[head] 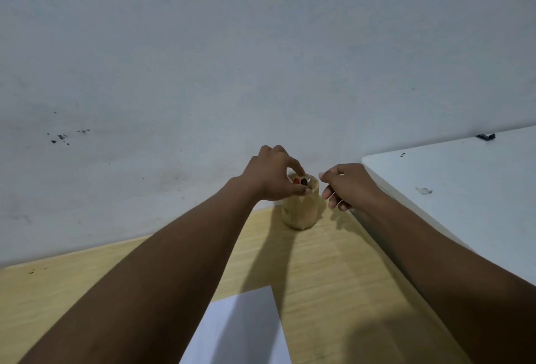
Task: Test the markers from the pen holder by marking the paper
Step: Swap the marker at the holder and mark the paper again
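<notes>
Left hand (272, 173) pinches a black-capped marker (303, 181) in the round tan holder (301, 210); right hand (346, 185) at 3 o'clock hangs loosely curled, empty.

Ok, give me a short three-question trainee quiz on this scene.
1. True or false: the left hand is at the top of the pen holder.
2. Which cap colours show in the holder? A) red and black B) blue and green
3. Where does the paper lie relative to the holder?

Key: 1 true; 2 A: the markers show red and black; 3 nearer the person, on the wooden desk. The right hand hovers beside the holder.
</notes>
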The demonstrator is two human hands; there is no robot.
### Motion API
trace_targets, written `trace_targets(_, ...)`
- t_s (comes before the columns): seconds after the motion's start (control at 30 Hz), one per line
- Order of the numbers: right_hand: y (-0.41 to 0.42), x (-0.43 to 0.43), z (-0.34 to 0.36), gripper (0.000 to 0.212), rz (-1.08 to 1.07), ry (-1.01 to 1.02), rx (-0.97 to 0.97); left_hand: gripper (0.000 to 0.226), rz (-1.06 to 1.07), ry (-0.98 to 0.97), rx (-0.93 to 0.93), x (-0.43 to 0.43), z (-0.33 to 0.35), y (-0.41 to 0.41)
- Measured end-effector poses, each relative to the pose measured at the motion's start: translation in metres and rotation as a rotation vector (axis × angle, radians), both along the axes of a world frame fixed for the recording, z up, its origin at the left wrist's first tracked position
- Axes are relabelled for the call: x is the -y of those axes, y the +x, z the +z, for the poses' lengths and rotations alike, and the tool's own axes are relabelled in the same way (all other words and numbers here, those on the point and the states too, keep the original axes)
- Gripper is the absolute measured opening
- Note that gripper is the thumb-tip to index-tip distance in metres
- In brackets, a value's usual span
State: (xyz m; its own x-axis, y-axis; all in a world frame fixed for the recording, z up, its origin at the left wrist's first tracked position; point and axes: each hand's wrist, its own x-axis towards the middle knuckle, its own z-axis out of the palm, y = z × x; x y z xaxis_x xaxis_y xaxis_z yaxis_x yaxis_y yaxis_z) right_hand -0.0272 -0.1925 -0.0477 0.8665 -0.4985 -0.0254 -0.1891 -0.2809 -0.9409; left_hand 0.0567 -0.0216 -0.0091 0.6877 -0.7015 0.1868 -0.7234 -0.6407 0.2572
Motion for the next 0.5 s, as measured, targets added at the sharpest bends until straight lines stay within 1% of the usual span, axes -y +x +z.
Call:
trace_targets(0.07,-0.001,-0.002,-0.005,0.016,-0.002,0.024,-0.012,0.034,0.005,0.022,0.076,0.005,0.000,-0.001)
trace_targets(0.13,-0.004,-0.004,-0.008,0.016,0.002,0.043,-0.024,0.026,0.016,-0.002,0.125,0.009,0.000,-0.003)
trace_targets(0.23,-0.010,-0.008,-0.006,0.018,0.021,0.079,-0.046,0.020,0.035,-0.131,0.120,0.009,0.004,-0.009)
trace_targets(0.3,-0.016,-0.014,-0.002,0.021,0.070,0.144,-0.081,0.018,0.054,-0.246,0.091,0.006,0.013,-0.013)
trace_targets(0.37,-0.024,-0.026,0.004,0.037,0.175,0.230,-0.115,0.018,0.072,-0.379,0.036,-0.001,0.024,-0.018)
trace_targets(0.43,-0.030,-0.042,0.010,0.061,0.308,0.326,-0.137,0.015,0.094,-0.503,-0.014,-0.012,0.038,-0.024)
trace_targets(0.5,-0.034,-0.062,0.014,0.078,0.384,0.452,-0.113,0.012,0.119,-0.596,-0.054,-0.028,0.050,-0.031)
